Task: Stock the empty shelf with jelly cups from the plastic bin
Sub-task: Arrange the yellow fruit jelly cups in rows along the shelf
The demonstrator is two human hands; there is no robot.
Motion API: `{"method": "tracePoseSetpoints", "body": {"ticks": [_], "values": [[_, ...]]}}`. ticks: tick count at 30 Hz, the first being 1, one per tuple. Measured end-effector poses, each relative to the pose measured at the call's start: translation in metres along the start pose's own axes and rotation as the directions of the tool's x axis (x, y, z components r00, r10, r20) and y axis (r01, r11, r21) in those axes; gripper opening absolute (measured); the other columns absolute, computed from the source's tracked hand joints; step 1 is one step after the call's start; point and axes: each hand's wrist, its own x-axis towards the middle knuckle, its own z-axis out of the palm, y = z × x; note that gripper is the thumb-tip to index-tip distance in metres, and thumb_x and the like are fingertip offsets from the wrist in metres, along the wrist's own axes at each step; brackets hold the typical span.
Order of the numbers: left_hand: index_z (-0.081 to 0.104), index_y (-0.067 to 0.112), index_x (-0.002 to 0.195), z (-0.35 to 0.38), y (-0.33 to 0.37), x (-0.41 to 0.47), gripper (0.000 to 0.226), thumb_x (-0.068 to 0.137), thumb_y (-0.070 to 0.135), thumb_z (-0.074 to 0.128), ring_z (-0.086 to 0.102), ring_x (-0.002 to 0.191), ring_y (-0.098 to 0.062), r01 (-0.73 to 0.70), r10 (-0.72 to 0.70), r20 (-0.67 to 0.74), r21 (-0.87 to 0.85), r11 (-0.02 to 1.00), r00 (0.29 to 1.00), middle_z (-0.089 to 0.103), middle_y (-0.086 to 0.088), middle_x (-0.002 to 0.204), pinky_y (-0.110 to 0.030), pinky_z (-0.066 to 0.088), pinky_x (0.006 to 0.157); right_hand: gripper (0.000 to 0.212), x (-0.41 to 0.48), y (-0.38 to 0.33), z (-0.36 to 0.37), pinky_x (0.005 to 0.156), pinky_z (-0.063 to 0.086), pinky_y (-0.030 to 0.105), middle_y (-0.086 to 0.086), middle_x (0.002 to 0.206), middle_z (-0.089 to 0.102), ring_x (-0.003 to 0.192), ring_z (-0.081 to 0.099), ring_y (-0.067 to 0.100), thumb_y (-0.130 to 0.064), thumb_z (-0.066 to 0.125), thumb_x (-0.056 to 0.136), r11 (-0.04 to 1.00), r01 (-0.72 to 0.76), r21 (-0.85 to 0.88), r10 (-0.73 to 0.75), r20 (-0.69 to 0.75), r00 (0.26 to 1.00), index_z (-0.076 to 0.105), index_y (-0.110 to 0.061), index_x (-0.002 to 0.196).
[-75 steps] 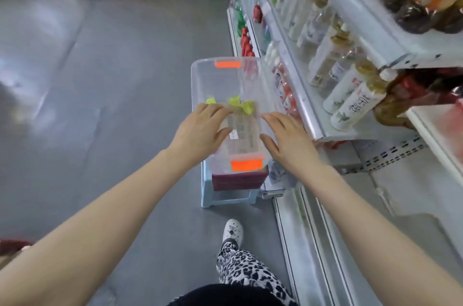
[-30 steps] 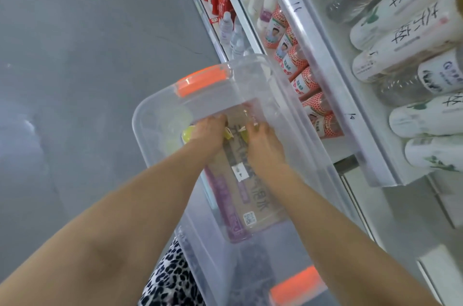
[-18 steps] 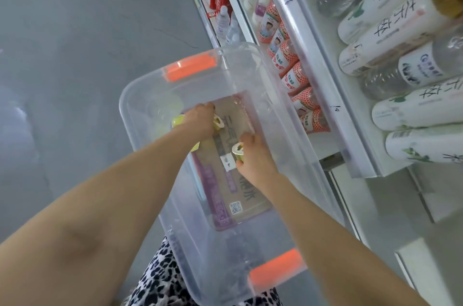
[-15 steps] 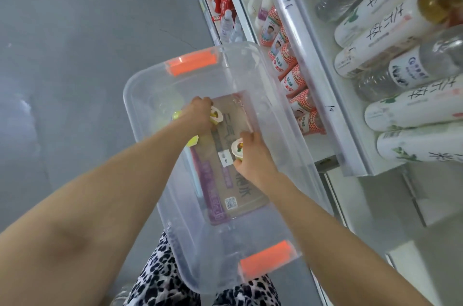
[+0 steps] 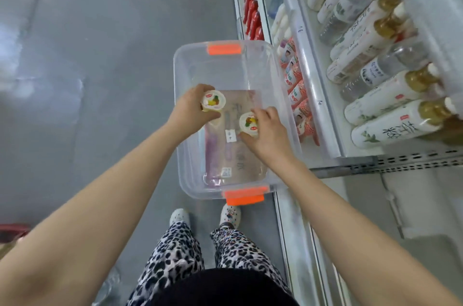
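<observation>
shelving (image 5: 325,130): right of the plastic bin (image 5: 225,65), full of bottles (image 5: 390,127); bare white level (image 5: 363,205) past the bin's near-right corner, probably the target shelf.
plastic bin: clear, parked against the shelving for short reach; no loose cups visible inside.
left hand (image 5: 191,111): over the bin's left wall, fingers curled round a jelly cup (image 5: 213,101), lid up.
right hand (image 5: 269,132): over the bin's middle, fingers pinching a second jelly cup (image 5: 248,123) at its rim. One per hand halves the trips.

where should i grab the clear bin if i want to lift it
Take the plastic bin by its far orange handle and near orange handle, one hand from each short end, fingers under the lip. Its walls look smooth and too wide to pinch; the handles jut out.
</observation>
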Motion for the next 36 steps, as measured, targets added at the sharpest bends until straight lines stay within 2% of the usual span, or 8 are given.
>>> {"method": "tracePoseSetpoints", "body": {"ticks": [5, 9, 13, 16, 20, 24, 31, 36], "values": [[0.054, 0.023, 0.122, -0.008, 0.006, -0.069, 0.058, 0.072, 0.022, 0.083, 0.063, 0.091, -0.009, -0.023, 0.013, -0.079, -0.135, 0.991, 0.997, 0.065, 0.01, 0.104, -0.012, 0.043, 0.072, 0.059, -0.054, -0.02, -0.018, 0.089, 0.042, 0.028, 0.005, 0.122, 0.045, 0.108, 0.051, 0.02, -0.022, 0.074, 0.077, 0.997, 0.014, 0.08, 0.001, -0.172, 0.985, 0.051, -0.017, 0.131], [0.056, 0.022, 0.119, -0.008, 0.01, -0.116, 0.057, 0.07, 0.024, 0.085, 0.065, 0.091, -0.006, -0.059, 0.049, -0.055, -0.189, 0.98, 0.997, 0.067, 0.009, 0.104, -0.011, 0.045, 0.074, 0.059, -0.105, -0.029, -0.021, 0.09, 0.041, 0.028, 0.006, 0.121, 0.043, 0.107, 0.043, 0.011, -0.02, 0.073, 0.076, 0.993, 0.041, 0.111, -0.001, -0.338, 0.941, 0.052, -0.017, 0.131], [0.057, 0.022, 0.119, -0.008, 0.015, -0.162, 0.056, 0.07, 0.023, 0.084, 0.064, 0.091, -0.006, -0.152, 0.152, -0.016, -0.19, 0.97, 0.988, 0.067, 0.01, 0.104, 0.0, 0.041, 0.068, 0.061, -0.161, -0.036, -0.023, 0.096, 0.039, 0.027, 0.009, 0.123, 0.043, 0.113, 0.048, 0.022, -0.017, 0.072, 0.076, 0.989, 0.031, 0.145, 0.037, -0.444, 0.895, 0.052, -0.013, 0.134], [0.057, 0.021, 0.117, -0.006, 0.026, -0.198, 0.055, 0.07, 0.019, 0.084, 0.062, 0.089, 0.001, -0.261, 0.271, 0.022, -0.202, 0.944, 0.962, 0.066, 0.011, 0.103, -0.005, 0.043, 0.072, 0.061, -0.207, -0.04, -0.03, 0.093, 0.041, 0.025, 0.006, 0.12, 0.045, 0.11, 0.05, 0.018, -0.019, 0.072, 0.077, 0.988, -0.013, 0.157, 0.096, -0.539, 0.837, 0.053, -0.016, 0.135], [0.055, 0.025, 0.109, 0.007, 0.045, -0.244, 0.051, 0.069, 0.009, 0.084, 0.057, 0.083, 0.015, -0.382, 0.418, 0.089, -0.275, 0.883, 0.904, 0.063, 0.014, 0.098, -0.003, 0.043, 0.075, 0.056, -0.278, -0.041, -0.041, 0.084, 0.039, 0.019, -0.002, 0.114, 0.043, 0.102, 0.051, 0.011, -0.022, 0.072, 0.079, 0.976, -0.077, 0.203, 0.188, -0.61, 0.77, 0.054, -0.02, 0.132], [0.056, 0.03, 0.112, 0.03, 0.067, -0.284, 0.055, 0.067, 0.018, 0.086, 0.062, 0.094, 0.003, -0.481, 0.539, 0.182, -0.283, 0.83, 0.822, 0.065, 0.019, 0.101, -0.016, 0.048, 0.086, 0.06, -0.35, -0.034, -0.054, 0.08, 0.031, 0.002, -0.003, 0.116, 0.045, 0.096, 0.043, -0.002, -0.024, 0.073, 0.081, 0.967, -0.159, 0.197, 0.251, -0.668, 0.701, 0.052, -0.02, 0.136], [0.058, 0.029, 0.113, 0.074, 0.127, -0.366, 0.05, 0.071, 0.022, 0.084, 0.059, 0.094, 0.003, -0.634, 0.69, 0.287, -0.272, 0.724, 0.664, 0.064, 0.018, 0.105, -0.008, 0.043, 0.081, 0.056, -0.473, -0.016, -0.082, 0.086, 0.041, 0.017, -0.001, 0.111, 0.046, 0.096, 0.049, 0.008, -0.022, 0.076, 0.077, 0.951, -0.222, 0.214, 0.302, -0.788, 0.537, 0.057, -0.015, 0.13], [0.058, 0.028, 0.113, 0.108, 0.176, -0.434, 0.051, 0.07, 0.025, 0.085, 0.057, 0.092, 0.003, -0.686, 0.742, 0.298, -0.285, 0.67, 0.6, 0.063, 0.02, 0.103, -0.001, 0.037, 0.075, 0.054, -0.562, 0.004, -0.119, 0.085, 0.045, 0.026, 0.001, 0.112, 0.05, 0.099, 0.054, 0.016, -0.034, 0.075, 0.077, 0.942, -0.294, 0.163, 0.285, -0.852, 0.44, 0.058, -0.018, 0.126]]}}
